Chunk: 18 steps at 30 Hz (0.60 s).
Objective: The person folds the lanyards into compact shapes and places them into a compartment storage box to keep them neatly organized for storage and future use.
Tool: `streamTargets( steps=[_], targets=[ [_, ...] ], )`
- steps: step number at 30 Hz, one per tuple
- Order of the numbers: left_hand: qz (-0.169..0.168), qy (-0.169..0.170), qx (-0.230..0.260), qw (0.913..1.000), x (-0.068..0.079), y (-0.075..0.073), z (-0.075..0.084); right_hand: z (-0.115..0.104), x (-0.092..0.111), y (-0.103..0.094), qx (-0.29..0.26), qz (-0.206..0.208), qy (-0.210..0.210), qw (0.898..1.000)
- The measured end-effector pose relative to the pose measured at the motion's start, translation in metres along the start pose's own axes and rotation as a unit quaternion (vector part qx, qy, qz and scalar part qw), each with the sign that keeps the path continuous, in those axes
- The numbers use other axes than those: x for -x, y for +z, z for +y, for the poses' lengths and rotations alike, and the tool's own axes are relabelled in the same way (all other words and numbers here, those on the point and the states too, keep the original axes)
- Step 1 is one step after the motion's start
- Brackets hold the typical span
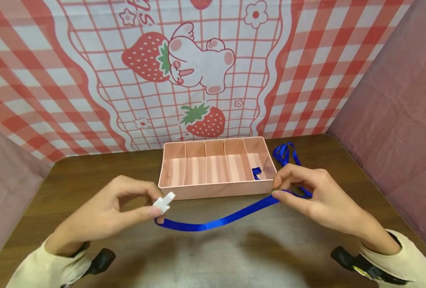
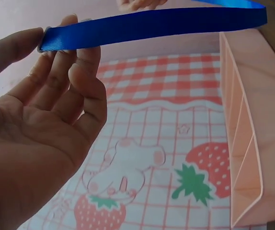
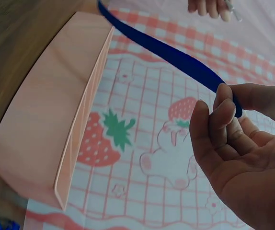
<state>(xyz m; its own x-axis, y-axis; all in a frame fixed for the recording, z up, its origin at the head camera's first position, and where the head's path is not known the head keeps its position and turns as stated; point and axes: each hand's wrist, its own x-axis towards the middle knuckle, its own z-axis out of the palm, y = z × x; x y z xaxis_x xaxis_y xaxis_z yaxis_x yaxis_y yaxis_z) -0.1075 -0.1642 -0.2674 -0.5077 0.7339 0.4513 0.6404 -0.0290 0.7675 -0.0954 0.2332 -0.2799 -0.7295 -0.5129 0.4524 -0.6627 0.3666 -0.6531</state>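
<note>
A blue satin ribbon (image 1: 216, 223) sags in a shallow curve between the two hands. My left hand (image 1: 115, 212) pinches its left end together with a small white plastic piece (image 1: 164, 203), whose exact kind I cannot tell. In the left wrist view the ribbon end (image 2: 56, 38) lies at the thumb tip. Thumb and fingers of my right hand (image 1: 313, 200) pinch the ribbon further along, near the front right corner of a pink compartment box (image 1: 216, 189). Beyond that hand, the loose ribbon length (image 1: 286, 154) lies looped on the table.
The pink box stands at the back of the brown wooden table (image 1: 90, 168), its row of compartments facing up. A short piece of blue ribbon (image 1: 257, 173) lies in the rightmost compartment. A strawberry-print cloth (image 1: 205, 76) hangs behind it.
</note>
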Motion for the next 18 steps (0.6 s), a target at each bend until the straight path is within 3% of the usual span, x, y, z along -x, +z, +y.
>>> streamTargets(
  steps=[8,18],
  targets=[
    [0.000,-0.017,-0.025,0.9995,-0.015,0.022,-0.001,-0.012,-0.011,0.012,-0.045,-0.019,-0.004,0.999],
    [0.002,0.011,0.059,0.9982,-0.041,0.042,-0.001,-0.033,-0.025,0.023,-0.087,-0.029,-0.021,0.996]
  ],
)
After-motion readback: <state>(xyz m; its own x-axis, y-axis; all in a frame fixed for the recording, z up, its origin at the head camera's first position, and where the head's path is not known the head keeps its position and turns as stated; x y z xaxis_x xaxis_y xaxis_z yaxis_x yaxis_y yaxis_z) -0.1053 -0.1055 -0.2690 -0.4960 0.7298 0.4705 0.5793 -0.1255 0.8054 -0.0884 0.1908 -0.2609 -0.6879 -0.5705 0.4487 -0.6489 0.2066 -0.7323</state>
